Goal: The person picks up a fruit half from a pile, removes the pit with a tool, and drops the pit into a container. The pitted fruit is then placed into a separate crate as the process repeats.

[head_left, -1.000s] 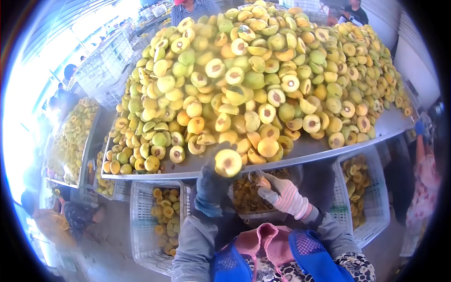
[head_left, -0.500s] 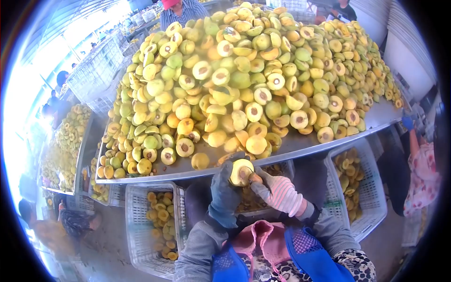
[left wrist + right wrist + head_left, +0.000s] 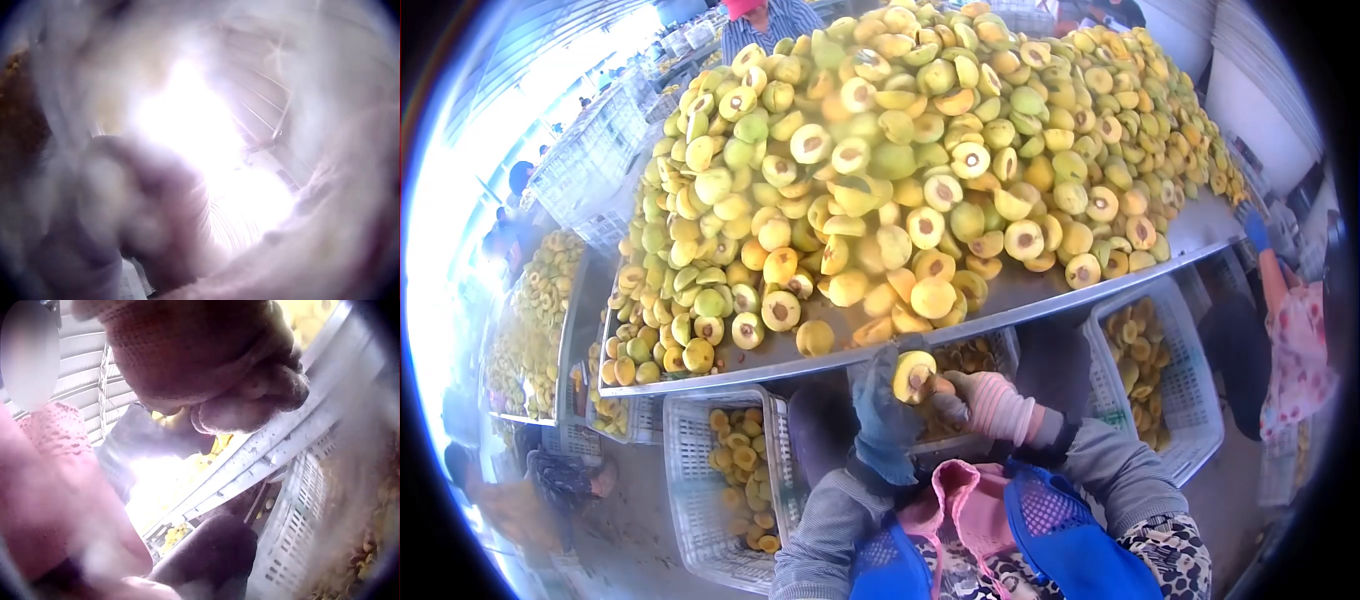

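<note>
In the head view my left hand (image 3: 882, 420), in a blue-grey glove, holds a yellow peach half (image 3: 908, 372) just in front of the metal table's edge. Its cut face is turned toward the other hand. My right hand (image 3: 997, 405), in a pink-and-white striped glove, grips a small pitting tool with a brown handle (image 3: 941, 384). The tool's tip is right at the cut face, and its working end is hidden. In the right wrist view the curled glove fingers (image 3: 206, 369) fill the top. Blur and glare cover most of the left wrist view.
A large heap of peach halves (image 3: 880, 190) covers the metal table (image 3: 1000, 318). White crates holding fruit stand at left (image 3: 685, 470) and right (image 3: 1195, 400). A bin of brownish pieces (image 3: 960, 357) sits below the hands. Other people work around, one at right (image 3: 1297, 340).
The peach half was held up apart from the tool with its face outward; the hands have come together, the fruit has turned, and the tool has met its cut face. The head view has shifted.
</note>
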The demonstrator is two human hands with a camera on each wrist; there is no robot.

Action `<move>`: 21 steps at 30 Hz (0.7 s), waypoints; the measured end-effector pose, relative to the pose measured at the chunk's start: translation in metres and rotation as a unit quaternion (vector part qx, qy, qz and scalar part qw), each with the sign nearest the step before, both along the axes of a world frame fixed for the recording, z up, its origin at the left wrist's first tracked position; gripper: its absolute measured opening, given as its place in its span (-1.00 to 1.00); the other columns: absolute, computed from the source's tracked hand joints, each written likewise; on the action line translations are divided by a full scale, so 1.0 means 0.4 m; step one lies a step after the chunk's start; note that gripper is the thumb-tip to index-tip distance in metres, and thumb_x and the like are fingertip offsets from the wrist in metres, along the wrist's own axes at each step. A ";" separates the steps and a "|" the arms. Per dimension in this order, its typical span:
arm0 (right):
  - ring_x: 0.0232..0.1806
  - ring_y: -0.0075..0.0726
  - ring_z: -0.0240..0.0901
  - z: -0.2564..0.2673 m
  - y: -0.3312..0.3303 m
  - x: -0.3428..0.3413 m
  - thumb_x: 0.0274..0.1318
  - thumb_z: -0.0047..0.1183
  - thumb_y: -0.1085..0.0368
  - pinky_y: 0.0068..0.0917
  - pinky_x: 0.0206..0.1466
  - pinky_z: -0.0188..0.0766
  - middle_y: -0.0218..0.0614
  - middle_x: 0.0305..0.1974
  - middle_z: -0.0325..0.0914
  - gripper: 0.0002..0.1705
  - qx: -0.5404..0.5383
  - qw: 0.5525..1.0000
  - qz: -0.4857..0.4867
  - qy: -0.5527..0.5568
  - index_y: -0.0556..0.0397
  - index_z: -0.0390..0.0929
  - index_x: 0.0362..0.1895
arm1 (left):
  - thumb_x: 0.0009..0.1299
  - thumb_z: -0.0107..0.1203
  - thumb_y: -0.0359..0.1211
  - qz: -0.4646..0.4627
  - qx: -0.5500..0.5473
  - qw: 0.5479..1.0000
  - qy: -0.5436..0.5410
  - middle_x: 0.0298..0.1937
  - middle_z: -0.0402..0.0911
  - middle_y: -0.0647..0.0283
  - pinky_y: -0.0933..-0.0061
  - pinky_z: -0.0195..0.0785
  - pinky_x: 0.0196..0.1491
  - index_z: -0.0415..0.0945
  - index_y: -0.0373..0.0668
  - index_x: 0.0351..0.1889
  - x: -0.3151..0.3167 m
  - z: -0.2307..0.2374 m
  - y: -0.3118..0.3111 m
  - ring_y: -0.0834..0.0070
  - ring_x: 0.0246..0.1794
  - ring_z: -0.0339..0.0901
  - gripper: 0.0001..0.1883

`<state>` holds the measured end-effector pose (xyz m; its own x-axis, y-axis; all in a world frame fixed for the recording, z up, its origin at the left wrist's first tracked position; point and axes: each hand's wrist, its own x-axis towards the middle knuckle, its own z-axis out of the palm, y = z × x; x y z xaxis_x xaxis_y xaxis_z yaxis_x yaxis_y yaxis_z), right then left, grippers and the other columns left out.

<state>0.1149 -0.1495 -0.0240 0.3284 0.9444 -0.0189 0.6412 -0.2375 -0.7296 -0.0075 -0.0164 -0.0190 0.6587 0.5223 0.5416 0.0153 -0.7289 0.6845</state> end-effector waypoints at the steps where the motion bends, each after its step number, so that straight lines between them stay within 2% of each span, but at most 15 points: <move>1: -0.34 0.25 0.55 0.006 0.000 -0.014 0.38 -0.18 -0.15 -0.05 -0.30 0.46 0.02 -0.43 0.59 -0.49 -0.008 1.000 -0.004 0.020 0.02 0.52 -0.06 | 0.43 0.12 -0.23 0.003 0.036 0.999 0.012 -0.14 0.63 -0.07 0.14 0.48 -0.06 0.39 -0.41 0.15 -0.006 -0.003 0.003 0.01 -0.17 0.58 -0.53; 4: -0.27 0.22 0.57 0.052 -0.005 -0.049 0.32 -0.10 -0.17 -0.09 -0.20 0.47 0.00 -0.34 0.62 -0.47 0.022 0.993 -0.009 0.114 0.02 0.53 -0.02 | 0.43 0.13 -0.24 0.033 0.064 0.997 0.001 -0.17 0.64 0.00 0.09 0.47 -0.11 0.36 -0.38 0.18 -0.007 0.002 0.005 0.01 -0.21 0.59 -0.52; 6: -0.17 0.18 0.58 0.048 -0.004 -0.071 0.24 -0.03 -0.23 -0.12 -0.08 0.46 -0.03 -0.26 0.64 -0.42 0.010 0.979 -0.034 0.199 -0.03 0.50 0.05 | 0.44 0.10 -0.22 0.051 0.098 0.991 -0.071 -0.19 0.64 0.04 0.12 0.47 -0.14 0.37 -0.37 0.16 0.000 -0.027 0.017 0.05 -0.24 0.59 -0.54; 7: -0.17 0.19 0.58 0.052 -0.003 -0.066 0.22 0.00 -0.26 -0.11 -0.10 0.46 -0.02 -0.26 0.64 -0.38 0.000 0.981 -0.025 0.192 -0.04 0.49 0.08 | 0.44 0.09 -0.21 0.049 0.095 0.992 -0.072 -0.19 0.63 0.06 0.13 0.47 -0.15 0.38 -0.37 0.14 0.001 -0.018 0.016 0.07 -0.25 0.60 -0.54; 8: -0.18 0.19 0.58 0.059 0.000 -0.054 0.24 -0.02 -0.27 -0.11 -0.10 0.46 -0.01 -0.25 0.64 -0.37 -0.008 0.990 -0.015 0.139 -0.05 0.49 0.10 | 0.45 0.08 -0.19 0.046 0.091 0.992 -0.073 -0.20 0.63 0.07 0.15 0.47 -0.15 0.39 -0.37 0.13 0.006 0.005 0.014 0.08 -0.26 0.60 -0.55; 10: -0.19 0.18 0.58 0.073 0.006 -0.025 0.27 -0.06 -0.29 -0.11 -0.12 0.47 -0.01 -0.24 0.64 -0.36 -0.023 0.999 0.004 0.033 -0.06 0.49 0.12 | 0.46 0.06 -0.15 0.017 0.044 0.999 -0.002 -0.21 0.63 0.07 0.18 0.48 -0.15 0.41 -0.38 0.10 0.002 0.069 0.002 0.10 -0.26 0.60 -0.54; 11: -0.23 0.19 0.58 0.078 0.011 -0.017 0.36 -0.17 -0.25 -0.12 -0.14 0.47 -0.01 -0.25 0.65 -0.39 -0.041 0.999 0.015 0.009 -0.07 0.49 0.16 | 0.47 0.06 -0.13 0.019 0.044 0.999 -0.007 -0.21 0.63 0.08 0.21 0.49 -0.13 0.42 -0.37 0.08 0.002 0.073 0.005 0.12 -0.26 0.60 -0.54; 13: -0.24 0.19 0.58 0.071 0.012 -0.026 0.33 -0.12 -0.26 -0.13 -0.16 0.48 -0.01 -0.28 0.65 -0.36 -0.012 0.995 -0.006 0.097 -0.03 0.48 0.16 | 0.48 0.05 -0.08 0.024 0.047 0.998 -0.019 -0.21 0.63 0.09 0.26 0.50 -0.10 0.45 -0.36 0.04 0.008 0.080 0.008 0.16 -0.27 0.60 -0.53; 14: -0.24 0.19 0.58 0.070 0.011 -0.030 0.31 -0.09 -0.27 -0.13 -0.16 0.48 -0.02 -0.29 0.65 -0.35 0.003 0.990 -0.017 0.139 -0.01 0.48 0.17 | 0.47 0.05 -0.07 0.027 -0.029 0.999 -0.029 -0.19 0.63 0.10 0.27 0.50 -0.07 0.46 -0.35 0.04 0.011 0.089 0.002 0.19 -0.24 0.61 -0.53; 17: -0.24 0.16 0.59 0.075 0.007 -0.045 0.32 -0.08 -0.25 -0.17 -0.17 0.48 -0.03 -0.32 0.65 -0.32 0.113 0.981 -0.056 0.148 0.08 0.46 0.18 | 0.47 0.05 -0.05 0.026 -0.224 0.971 -0.074 -0.11 0.64 0.12 0.30 0.50 0.00 0.49 -0.32 0.05 0.013 0.103 -0.021 0.26 -0.14 0.62 -0.52; 18: -0.25 0.13 0.60 0.071 0.007 -0.041 0.32 -0.08 -0.23 -0.18 -0.17 0.48 -0.05 -0.32 0.66 -0.32 0.115 0.982 -0.060 0.138 0.10 0.46 0.18 | 0.48 0.04 -0.03 0.020 -0.267 0.958 -0.102 -0.08 0.64 0.12 0.31 0.50 0.02 0.49 -0.31 0.06 0.018 0.099 -0.027 0.28 -0.10 0.62 -0.51; 20: -0.25 0.08 0.62 0.061 0.004 -0.028 0.33 -0.06 -0.21 -0.21 -0.17 0.48 -0.07 -0.33 0.66 -0.32 0.117 0.984 -0.070 0.118 0.14 0.45 0.17 | 0.47 0.05 -0.06 0.011 -0.214 0.972 -0.098 -0.02 0.63 0.10 0.30 0.48 0.06 0.48 -0.32 0.10 0.015 0.090 -0.021 0.29 -0.02 0.61 -0.51; 21: -0.26 0.04 0.62 0.068 0.001 -0.026 0.34 -0.06 -0.17 -0.23 -0.19 0.48 -0.08 -0.34 0.65 -0.37 0.135 0.978 -0.072 0.145 0.12 0.46 0.17 | 0.46 0.09 -0.10 0.008 -0.116 0.991 -0.067 0.01 0.62 0.09 0.29 0.48 0.07 0.47 -0.33 0.13 0.004 0.085 -0.005 0.28 0.02 0.60 -0.51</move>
<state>0.1045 -0.1489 0.0034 0.4752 0.8727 0.1121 0.3717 -0.0837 -0.9246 -0.0059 -0.0184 0.0148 0.5799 0.6523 0.4881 -0.0768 -0.5526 0.8299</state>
